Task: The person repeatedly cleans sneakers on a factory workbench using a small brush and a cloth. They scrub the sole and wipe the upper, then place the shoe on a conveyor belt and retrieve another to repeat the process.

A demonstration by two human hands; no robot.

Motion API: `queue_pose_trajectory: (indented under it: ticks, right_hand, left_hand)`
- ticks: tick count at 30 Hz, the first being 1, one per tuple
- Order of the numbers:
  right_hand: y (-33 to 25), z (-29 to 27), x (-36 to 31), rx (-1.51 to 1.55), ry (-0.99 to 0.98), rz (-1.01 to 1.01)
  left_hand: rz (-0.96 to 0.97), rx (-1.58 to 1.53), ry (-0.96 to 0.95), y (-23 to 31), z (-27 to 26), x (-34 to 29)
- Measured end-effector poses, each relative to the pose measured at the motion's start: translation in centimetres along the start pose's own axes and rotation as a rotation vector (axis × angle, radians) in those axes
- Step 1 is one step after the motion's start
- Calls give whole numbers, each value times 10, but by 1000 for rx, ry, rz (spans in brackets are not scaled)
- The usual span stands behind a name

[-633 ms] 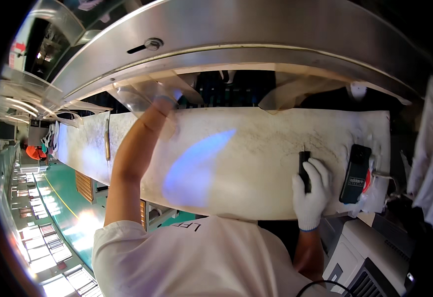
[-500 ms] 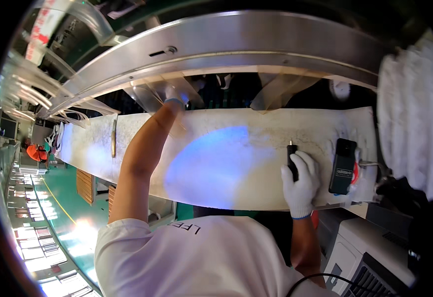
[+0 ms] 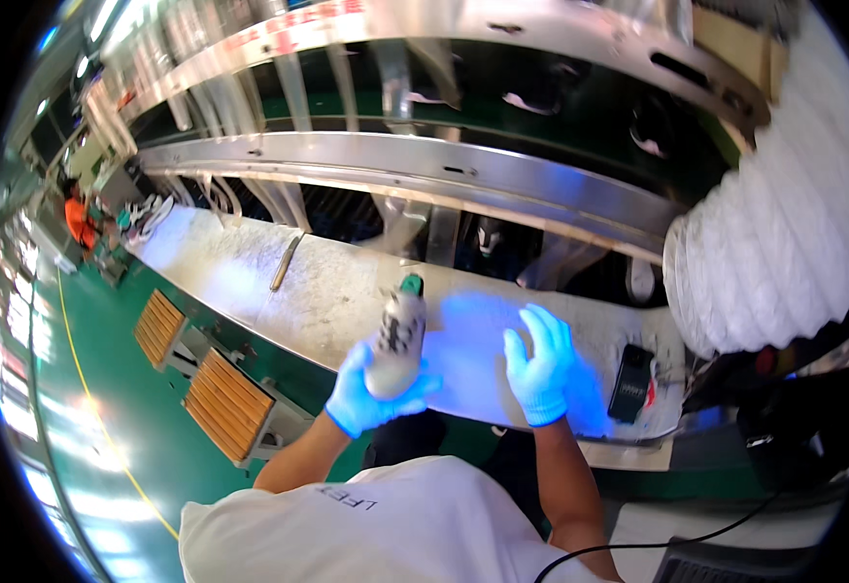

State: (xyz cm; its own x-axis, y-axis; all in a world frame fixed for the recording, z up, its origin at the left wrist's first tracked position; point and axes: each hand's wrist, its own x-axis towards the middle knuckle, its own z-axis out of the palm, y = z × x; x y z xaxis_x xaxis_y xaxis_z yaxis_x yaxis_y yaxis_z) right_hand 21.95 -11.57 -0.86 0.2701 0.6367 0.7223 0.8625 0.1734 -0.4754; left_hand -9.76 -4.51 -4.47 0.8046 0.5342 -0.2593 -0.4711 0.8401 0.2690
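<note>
View: head camera.
Left hand: gloved left hand (image 3: pixel 358 402), centre of frame, slightly low; fingers cupped around the toe end of the shoe, gripping it.
Shoe: pale shoe (image 3: pixel 394 342) with dark laces, mid-frame, raised over the bench edge; toe toward bottom of frame, green piece (image 3: pixel 412 284) at its upper end.
Right hand: gloved right hand (image 3: pixel 541 374), right of centre; fingers extended and parted, holding nothing visible, over the bench.
Light: blue glow on both gloves and the bench between them.
Bench: long whitish bench (image 3: pixel 332 282), running from upper left to right of frame.
Phone: dark phone (image 3: pixel 630 384), lying on the bench at right, red item just beside it.
Tool: slim tool with a tan handle (image 3: pixel 286 262), on the bench left of centre, well apart from both hands.
Duct: white ribbed duct (image 3: pixel 779 228), upper right.
Stools: slatted wooden seats (image 3: pixel 228 400), left, on green floor (image 3: pixel 118 330).
Co-worker: person in orange (image 3: pixel 78 222), far left.
</note>
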Motion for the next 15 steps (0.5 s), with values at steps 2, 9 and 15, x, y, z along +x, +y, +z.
queue_pose_trajectory:
  ticks: [2,9,15]
  right_hand:
    - [-2,4,41,49,23,-80]
    - [-35,74,262,-203,94,-408]
    - [-48,164,377,-253,-313,-268]
  left_hand:
    - [-114,132,107,-30,-26,4]
    - [-22,243,402,-56,-40,-39]
    - [-36,517,451,-43,-36,-44]
